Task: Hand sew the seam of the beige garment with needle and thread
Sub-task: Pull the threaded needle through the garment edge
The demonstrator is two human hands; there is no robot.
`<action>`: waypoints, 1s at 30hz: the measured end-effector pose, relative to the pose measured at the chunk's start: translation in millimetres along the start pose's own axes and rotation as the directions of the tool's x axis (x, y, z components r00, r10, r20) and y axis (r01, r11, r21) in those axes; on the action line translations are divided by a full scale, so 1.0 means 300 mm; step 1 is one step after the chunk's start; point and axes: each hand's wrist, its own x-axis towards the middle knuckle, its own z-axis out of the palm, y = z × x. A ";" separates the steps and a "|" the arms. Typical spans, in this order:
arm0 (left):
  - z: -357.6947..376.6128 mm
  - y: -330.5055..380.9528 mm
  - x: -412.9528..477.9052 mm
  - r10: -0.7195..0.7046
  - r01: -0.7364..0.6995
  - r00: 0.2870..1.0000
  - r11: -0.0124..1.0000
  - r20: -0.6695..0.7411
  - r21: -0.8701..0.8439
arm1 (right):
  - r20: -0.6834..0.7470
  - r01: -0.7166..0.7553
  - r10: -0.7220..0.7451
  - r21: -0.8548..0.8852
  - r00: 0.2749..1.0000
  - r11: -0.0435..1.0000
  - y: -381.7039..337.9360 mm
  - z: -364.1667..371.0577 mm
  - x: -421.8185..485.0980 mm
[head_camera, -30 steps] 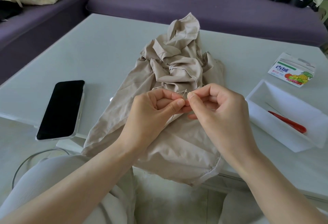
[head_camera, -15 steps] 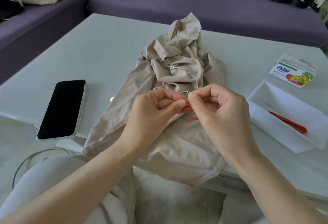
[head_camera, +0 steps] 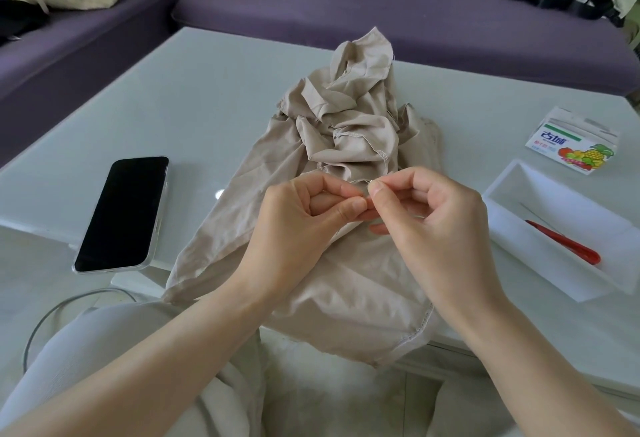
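Left hand (head_camera: pixel 304 218) pinches the beige garment (head_camera: pixel 346 145) at its middle seam, steadying cloth so my right hand (head_camera: pixel 433 225), pinching the needle (head_camera: pixel 370 184), can stitch.

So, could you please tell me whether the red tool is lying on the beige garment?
No, the red tool lies inside the white tray, off to the right and apart from the beige garment.

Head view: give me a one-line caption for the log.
Left hand pinches the seam of a beige garment; right hand pinches the needle; phone left, white tray right.
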 end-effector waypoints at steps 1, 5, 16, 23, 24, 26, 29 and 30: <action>0.000 0.000 0.000 0.004 -0.004 1.000 1.000 0.001 0.004 | -0.002 0.001 -0.001 0.000 1.000 1.000 0.001 0.000 0.001; -0.002 -0.002 0.001 0.035 -0.034 0.999 0.999 -0.009 0.027 | 0.006 0.003 -0.003 0.015 1.000 1.000 0.000 0.001 0.000; -0.005 -0.015 -0.012 0.409 -0.334 0.913 0.769 -0.017 0.546 | 0.063 -0.015 0.016 -0.018 0.998 1.000 0.005 0.003 -0.004; -0.021 -0.033 -0.001 0.502 -0.394 0.862 0.567 0.076 0.723 | 0.019 -0.042 0.043 -0.045 0.999 0.998 0.015 0.009 -0.002; -0.026 -0.037 0.001 0.497 -0.396 0.863 0.549 0.094 0.736 | 0.012 -0.055 0.056 -0.035 0.998 0.998 0.016 0.007 0.000; -0.031 -0.043 0.004 0.482 -0.385 0.869 0.510 0.115 0.769 | -0.008 -0.074 0.074 -0.015 0.997 0.997 0.018 0.001 0.008; -0.034 -0.045 0.007 0.443 -0.356 0.890 0.528 0.107 0.771 | -0.028 -0.082 0.082 -0.001 0.996 0.997 0.014 -0.007 0.017; -0.037 -0.045 0.007 0.435 -0.348 0.895 0.551 0.095 0.758 | -0.029 -0.083 0.083 0.002 0.996 0.997 0.011 -0.007 0.017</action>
